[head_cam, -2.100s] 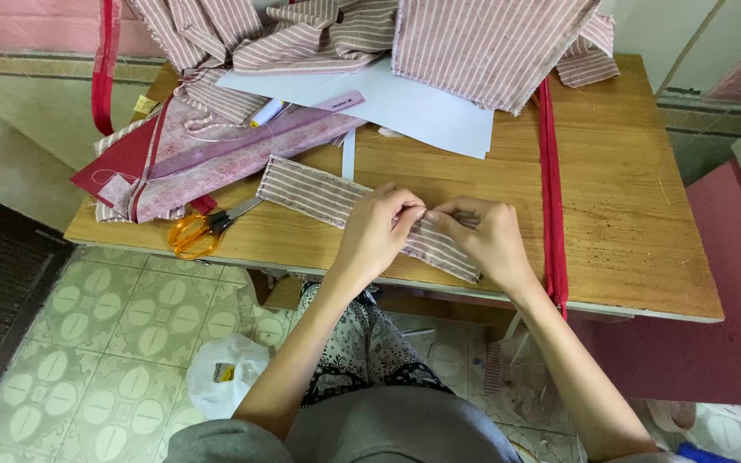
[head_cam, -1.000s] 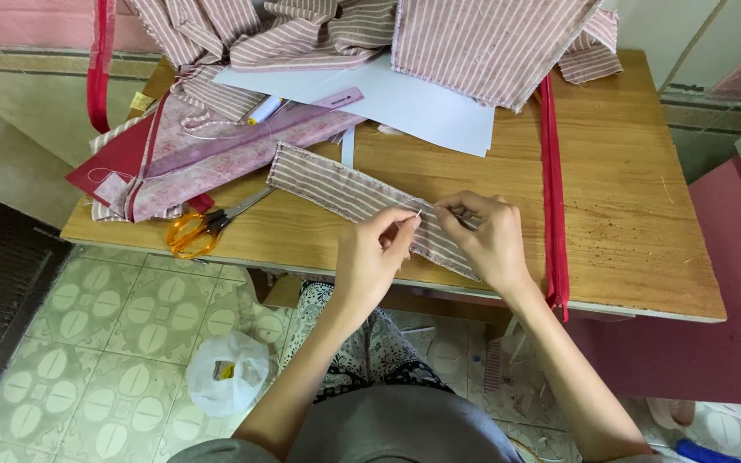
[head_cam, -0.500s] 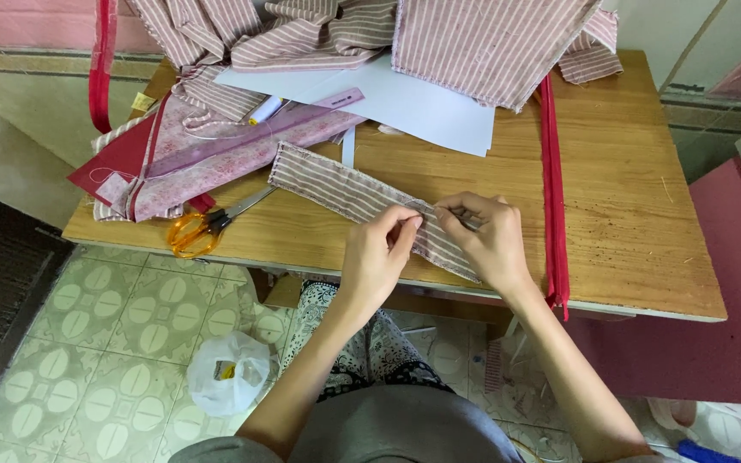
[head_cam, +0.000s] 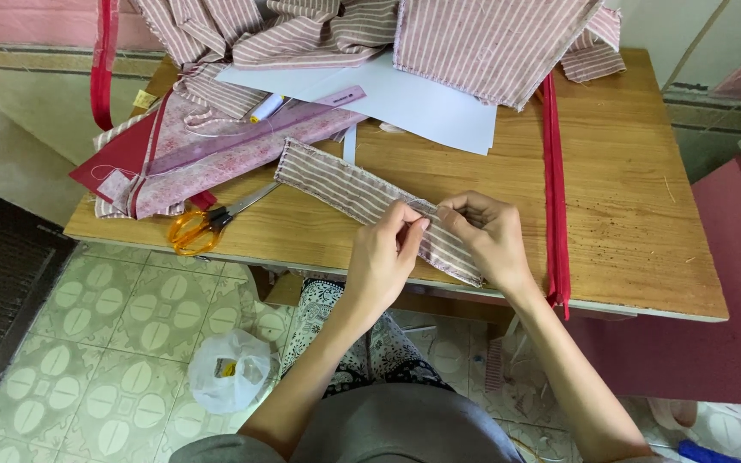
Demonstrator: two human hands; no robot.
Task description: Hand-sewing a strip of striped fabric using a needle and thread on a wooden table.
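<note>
Wooden table (head_cam: 636,223): striped fabric strip (head_cam: 345,190) runs up-left from fingers; left hand (head_cam: 383,253) and right hand (head_cam: 490,236) both pinch it closed.

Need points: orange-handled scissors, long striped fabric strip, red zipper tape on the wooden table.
orange-handled scissors (head_cam: 189,229), head view, on the orange handle loops.
long striped fabric strip (head_cam: 340,186), head view, on its bare middle left of the hands.
red zipper tape (head_cam: 552,180), head view, mid-length on the tabletop.
</note>
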